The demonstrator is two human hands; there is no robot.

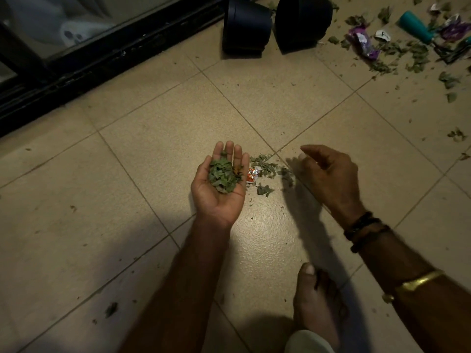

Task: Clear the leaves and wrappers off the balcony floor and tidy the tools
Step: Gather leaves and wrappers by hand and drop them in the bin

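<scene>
My left hand (216, 189) lies palm up just above the tiled floor, cupping a heap of green leaf pieces (222, 175). Right beside it on the floor are a small pile of leaves (265, 166) and a crumpled orange wrapper (252, 174). My right hand (328, 174) hovers to the right of that pile, fingers loosely curled and apart, holding nothing. At the far right lie more scattered leaves (415, 54), a purple wrapper (363, 42), a white wrapper scrap (382, 34) and a teal-handled garden tool (414, 26) with dark prongs.
Two black plant pots (246, 29) (303, 21) lie tipped at the top centre. A black sliding-door track (76, 72) runs along the upper left. My bare foot (316, 301) rests on the tiles at the bottom. Leaf crumbs dot the floor (127, 174).
</scene>
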